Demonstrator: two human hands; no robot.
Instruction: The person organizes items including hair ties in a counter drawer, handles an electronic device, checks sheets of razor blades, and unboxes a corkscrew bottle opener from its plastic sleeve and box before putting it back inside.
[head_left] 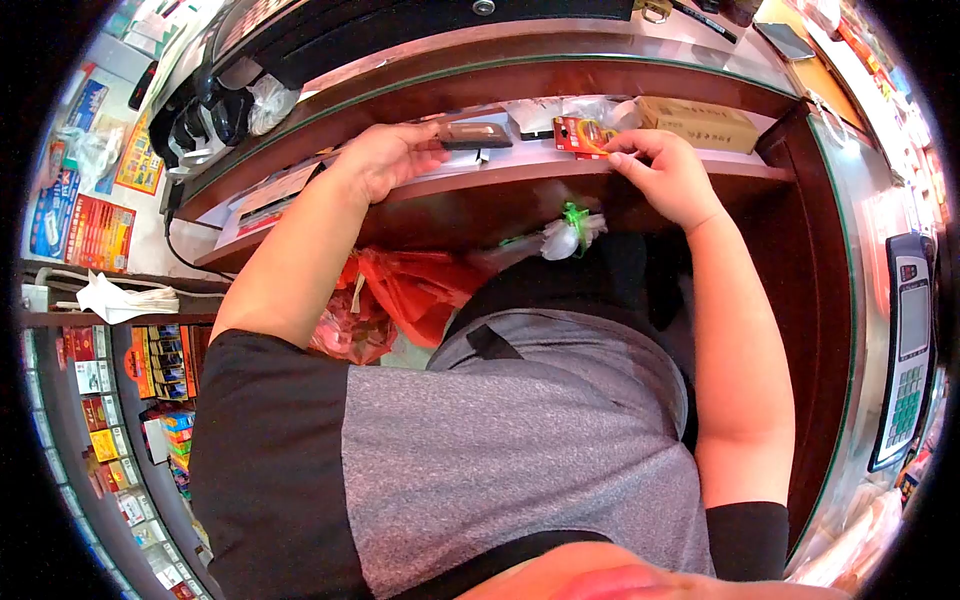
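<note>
My left hand [392, 160] reaches into the open shelf under the glass counter top. Its thumb and fingers close on the left end of a dark brown, flat, oblong object [476, 135], whose kind I cannot make out. To the right, my right hand [664, 172] pinches a small red packet [572, 136] with a yellow loop or cord at its right side. The packet is over the shelf, its right edge at my fingertips. Behind it lie crumpled clear plastic and a brown cardboard box [700, 124] with writing on it.
A brown wooden shelf edge [480, 200] runs close before my body. Below it hang a red plastic bag [425, 290] and a white bundle with a green tie [572, 235]. A digital scale [905, 350] stands at right. Small packs [100, 410] fill the racks at lower left.
</note>
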